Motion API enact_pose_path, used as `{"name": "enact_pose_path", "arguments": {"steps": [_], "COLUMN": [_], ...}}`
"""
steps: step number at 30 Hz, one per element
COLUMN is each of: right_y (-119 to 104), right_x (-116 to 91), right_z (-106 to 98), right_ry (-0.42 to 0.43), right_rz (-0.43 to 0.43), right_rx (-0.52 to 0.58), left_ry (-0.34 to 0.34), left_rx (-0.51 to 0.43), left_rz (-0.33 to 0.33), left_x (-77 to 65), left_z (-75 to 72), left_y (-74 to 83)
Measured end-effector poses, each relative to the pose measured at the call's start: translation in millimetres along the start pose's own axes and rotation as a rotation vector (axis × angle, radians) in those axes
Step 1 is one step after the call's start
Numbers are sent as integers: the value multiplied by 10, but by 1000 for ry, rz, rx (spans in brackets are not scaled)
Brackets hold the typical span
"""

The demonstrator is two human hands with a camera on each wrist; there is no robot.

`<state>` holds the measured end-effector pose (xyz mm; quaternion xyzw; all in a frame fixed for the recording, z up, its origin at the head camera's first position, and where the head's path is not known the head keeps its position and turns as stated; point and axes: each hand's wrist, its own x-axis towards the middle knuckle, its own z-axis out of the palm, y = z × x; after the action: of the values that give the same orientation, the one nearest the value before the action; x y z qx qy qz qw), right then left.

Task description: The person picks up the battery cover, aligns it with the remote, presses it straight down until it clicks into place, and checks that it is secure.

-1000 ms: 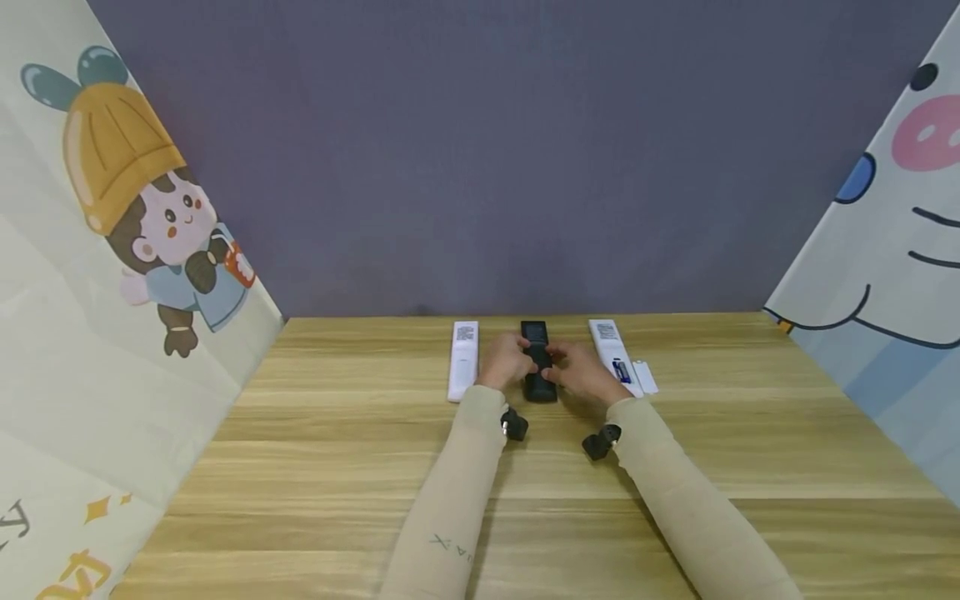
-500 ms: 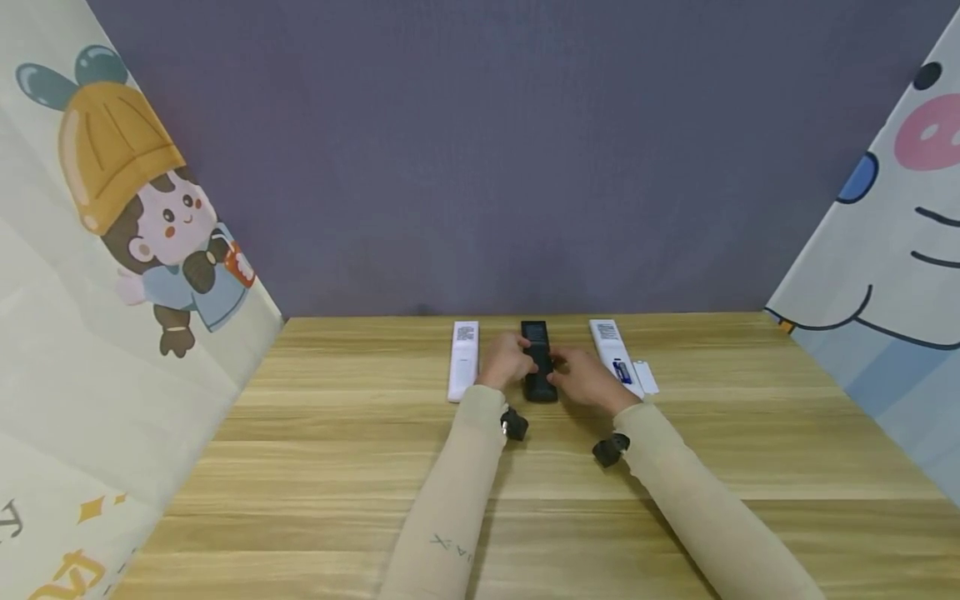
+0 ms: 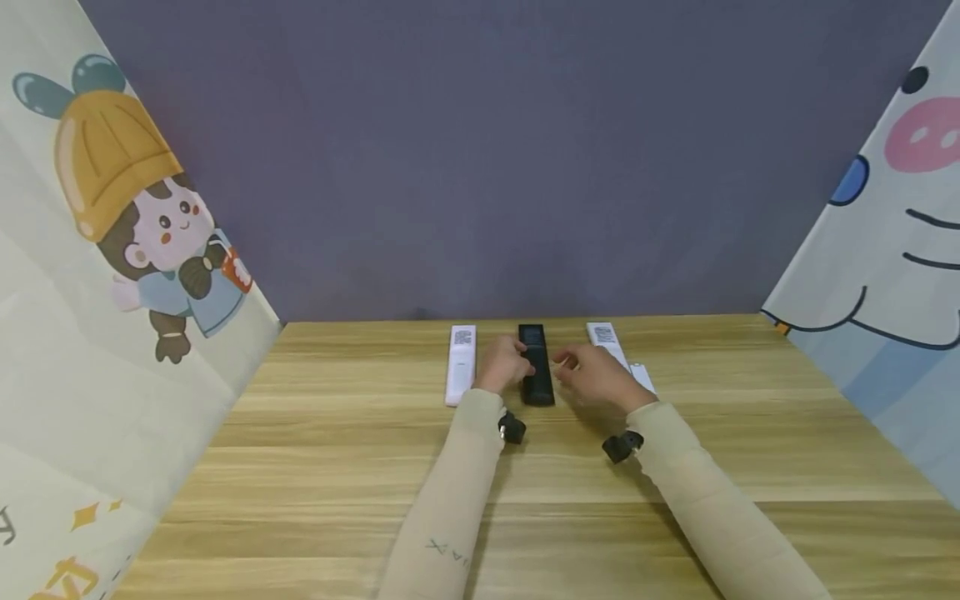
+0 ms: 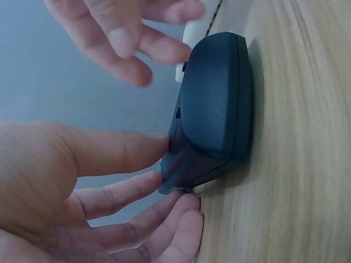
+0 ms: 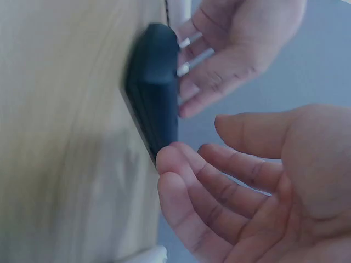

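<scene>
A black remote control [image 3: 539,388] lies back up on the wooden table, with a label at its far end. My left hand [image 3: 501,365] holds it from the left: the thumb presses on its upper face and the fingers lie along its side. In the left wrist view, small tabs stick up near the rounded end of the remote. My right hand [image 3: 597,377] hovers just right of it, fingers loosely bent and nothing between them. Part of the right-hand white remote control [image 3: 603,336] is hidden behind that hand.
Another white remote control [image 3: 461,367] lies back up left of my left hand. A loose white battery cover [image 3: 642,377] rests beside the right-hand white remote. Behind the table [image 3: 360,467] stands a grey wall panel [image 3: 480,167]; printed sheets flank both sides.
My right hand has drawn away from the black remote, to the right, and now covers the blue battery seen earlier in the white remote. The left hand keeps its place.
</scene>
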<state>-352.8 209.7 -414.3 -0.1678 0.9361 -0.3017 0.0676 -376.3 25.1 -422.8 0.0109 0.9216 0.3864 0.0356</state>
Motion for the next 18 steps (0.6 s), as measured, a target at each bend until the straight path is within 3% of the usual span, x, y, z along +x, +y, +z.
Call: {"name": "enact_pose_path", "arguments": {"steps": [13,18], "right_y": [280,388], "right_x": [-112,-150], "right_z": [-432,-578], "right_ry": [46,66], "right_rz": [43,75], "right_rx": [95,78], "left_ry": [161,198], "left_rx": [-9,-49], "left_rz": [90,172], "left_x": [-91,-80], "left_z": [63,116], "left_y": [131,247]}}
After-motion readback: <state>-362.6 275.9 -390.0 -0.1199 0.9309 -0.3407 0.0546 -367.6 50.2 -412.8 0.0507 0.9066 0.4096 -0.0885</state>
